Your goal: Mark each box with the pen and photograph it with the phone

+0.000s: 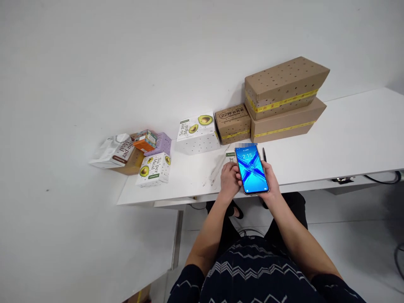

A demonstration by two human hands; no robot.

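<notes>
A smartphone with a lit blue screen reading 2:15 is held above the front part of the white table. My right hand grips its right edge and lower corner from beneath. On the other side, my left hand has its fingers curled against the phone's left edge. Partly hidden behind the phone and my left hand is a white printed piece of packaging with a green label. A dark pen lies just beyond my right hand. Beside my left hand lies clear plastic wrap.
Two taped cardboard boxes are stacked against the wall, with a smaller brown box beside them. A white avocado carton stands left of it. Farther left are a small avocado carton, an orange box, a purple box and a white-topped carton.
</notes>
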